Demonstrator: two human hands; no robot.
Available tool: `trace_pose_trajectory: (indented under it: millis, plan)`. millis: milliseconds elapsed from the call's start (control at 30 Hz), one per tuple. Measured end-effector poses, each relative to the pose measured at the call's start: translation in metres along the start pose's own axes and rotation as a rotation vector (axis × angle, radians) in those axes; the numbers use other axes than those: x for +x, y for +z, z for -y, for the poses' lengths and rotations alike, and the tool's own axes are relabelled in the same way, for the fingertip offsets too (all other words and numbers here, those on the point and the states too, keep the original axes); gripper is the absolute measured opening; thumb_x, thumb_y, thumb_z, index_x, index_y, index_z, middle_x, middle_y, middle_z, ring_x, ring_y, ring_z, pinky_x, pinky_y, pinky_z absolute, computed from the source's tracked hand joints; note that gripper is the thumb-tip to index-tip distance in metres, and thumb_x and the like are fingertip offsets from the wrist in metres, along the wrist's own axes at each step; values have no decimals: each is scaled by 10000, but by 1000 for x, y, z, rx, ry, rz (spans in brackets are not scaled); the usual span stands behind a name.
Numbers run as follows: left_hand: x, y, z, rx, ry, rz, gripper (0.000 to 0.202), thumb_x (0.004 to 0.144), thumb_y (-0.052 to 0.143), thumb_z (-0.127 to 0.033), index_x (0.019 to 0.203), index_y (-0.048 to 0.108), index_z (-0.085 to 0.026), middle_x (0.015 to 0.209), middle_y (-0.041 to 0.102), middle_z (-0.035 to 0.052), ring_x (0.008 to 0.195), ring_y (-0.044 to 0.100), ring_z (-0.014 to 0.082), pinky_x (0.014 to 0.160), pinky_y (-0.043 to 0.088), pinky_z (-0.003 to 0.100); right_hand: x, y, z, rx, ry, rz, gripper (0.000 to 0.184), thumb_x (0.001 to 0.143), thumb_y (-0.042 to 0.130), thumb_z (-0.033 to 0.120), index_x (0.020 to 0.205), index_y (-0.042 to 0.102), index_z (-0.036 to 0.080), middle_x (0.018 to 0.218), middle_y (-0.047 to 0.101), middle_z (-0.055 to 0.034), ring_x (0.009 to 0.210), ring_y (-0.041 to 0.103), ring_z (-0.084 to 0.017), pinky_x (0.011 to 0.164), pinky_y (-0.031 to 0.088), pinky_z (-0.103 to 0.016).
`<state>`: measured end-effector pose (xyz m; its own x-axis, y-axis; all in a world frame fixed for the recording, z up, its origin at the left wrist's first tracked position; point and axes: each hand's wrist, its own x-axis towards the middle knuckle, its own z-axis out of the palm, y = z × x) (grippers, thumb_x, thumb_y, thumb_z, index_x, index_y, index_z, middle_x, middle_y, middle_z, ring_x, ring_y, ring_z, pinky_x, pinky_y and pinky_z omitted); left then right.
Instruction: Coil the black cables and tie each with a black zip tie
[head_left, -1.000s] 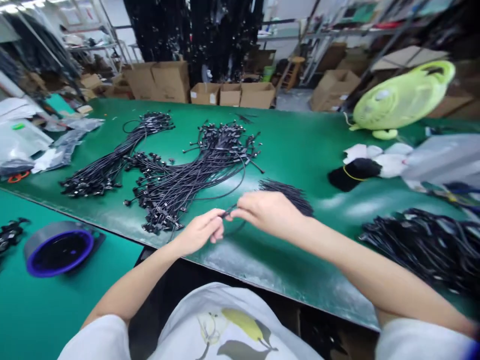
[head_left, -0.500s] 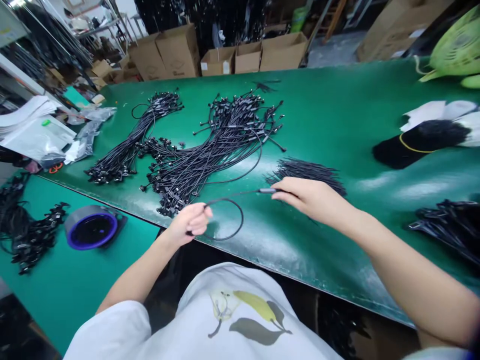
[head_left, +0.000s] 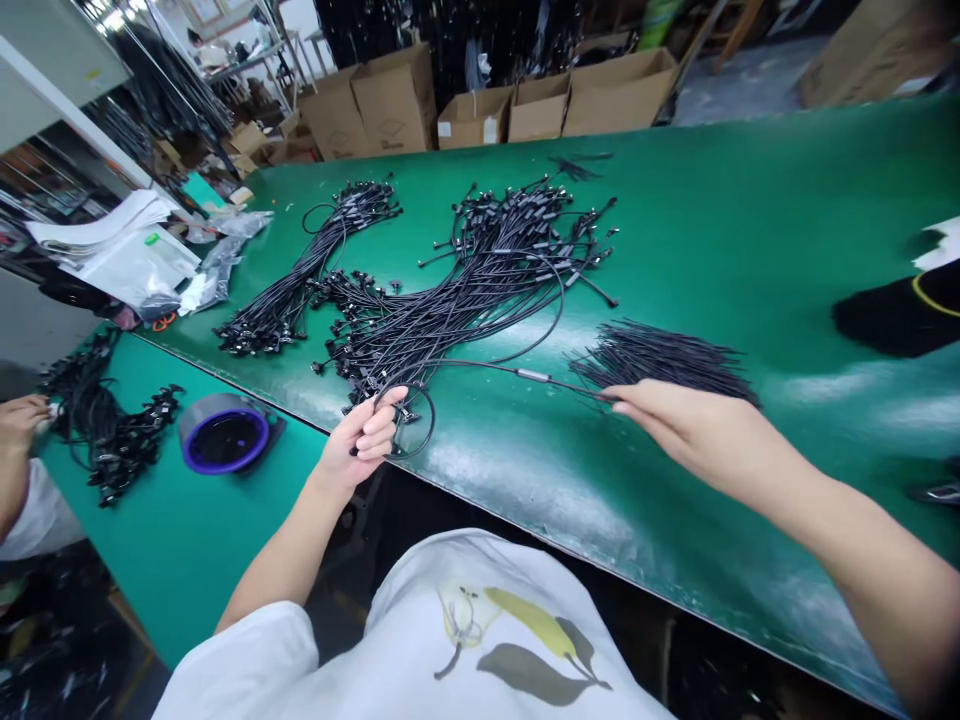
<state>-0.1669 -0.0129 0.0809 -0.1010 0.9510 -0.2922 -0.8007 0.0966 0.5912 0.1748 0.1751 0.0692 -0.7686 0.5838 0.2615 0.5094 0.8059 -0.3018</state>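
Looped black cable (head_left: 481,364) (grey sleeve (head_left: 533,375)) gripped in left hand (head_left: 364,436), pinched in right hand (head_left: 694,425)

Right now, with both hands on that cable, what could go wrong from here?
1. The cable curls in a loop at the left hand, overlapping the connectors of the large cable bundle in this view; it might snag there.
2. The right hand pinches the far end close to the pile of thin strands, and could drag some along.
3. The left hand is near the front edge of the green table, so a loosened loop might slip off.
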Motion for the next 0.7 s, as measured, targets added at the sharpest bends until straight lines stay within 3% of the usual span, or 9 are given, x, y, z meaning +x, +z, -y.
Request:
trace_pose_trajectory:
  millis: [167,267,400,500,700]
  plan:
    - [16,10,0,-1,11,-13,337,799,448,-9,1098,604,5,582,432,-50,410,397,24,349,321,105,-3,-9,18,-62,-145,-7,440,1008,287,383,1084,674,188,958,724,-65,833,698,-201,621,501,-294]
    - [19,11,1,-94,1,-41,296,888,394,-48,1101,594,-3,569,437,-55,402,400,16,346,300,98,-4,-9,15,-86,-117,-32,450,1006,279,385,1058,679,187,977,729,-67,855,703,-219,642,523,-312]
    - [17,13,3,-159,61,-62,306,984,329,-133,1019,619,-42,523,437,-54,449,476,37,446,390,125,-4,-2,8,-127,-48,9,455,1003,279,381,1048,685,180,1009,731,-66,844,706,-222,642,539,-325]
    - [13,14,2,-163,86,-33,338,1014,321,-195,988,630,-61,450,376,-79,367,404,29,405,339,126,-4,2,5,-149,38,33,429,998,300,356,1065,686,180,1045,727,-64,885,702,-219,670,543,-321]
    - [-1,11,-4,-205,178,64,300,1008,391,-230,1204,563,-82,422,384,-113,258,249,11,311,249,98,-7,6,-3,-83,51,21,427,996,310,361,1067,692,184,1060,724,-53,903,698,-206,711,556,-315]
